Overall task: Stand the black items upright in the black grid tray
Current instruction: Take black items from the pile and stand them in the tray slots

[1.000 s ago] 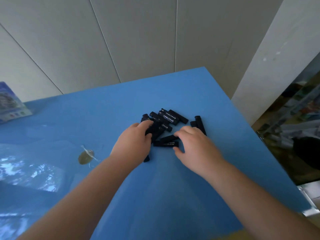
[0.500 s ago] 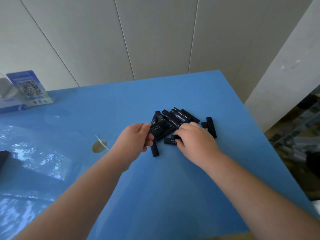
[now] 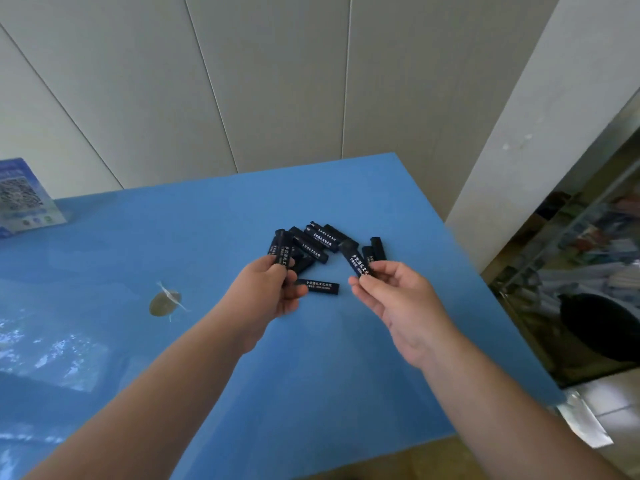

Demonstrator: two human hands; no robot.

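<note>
Black items in hand: two; my left hand (image 3: 266,292) grips one item (image 3: 281,249) with curled fingers, upright, and my right hand (image 3: 391,292) pinches another item (image 3: 358,259) between thumb and fingertips, tilted

Black items on the table: a loose heap (image 3: 317,242) behind my hands, about seven or eight overlapping, exact count I cannot tell; one single item (image 3: 318,286) lies flat between my two hands; two more (image 3: 375,249) lie just right of the heap

Grid tray: I cannot see it in this view

Other things: one blue card with a QR code (image 3: 24,199) at the far left; one brownish spot (image 3: 164,303) on the surface left of my left arm

Edges: the blue table (image 3: 311,375) ends close on the right of the heap and along the near side below my right forearm; a pale panelled wall (image 3: 242,81) stands behind the far edge

Open room: bare blue surface in front of the heap and between my forearms, and wide bare surface to the left

Change: half a second ago both hands were down in the heap, fingers on the items; now both are lifted off it, each with one item, and the single flat item lies uncovered between them
</note>
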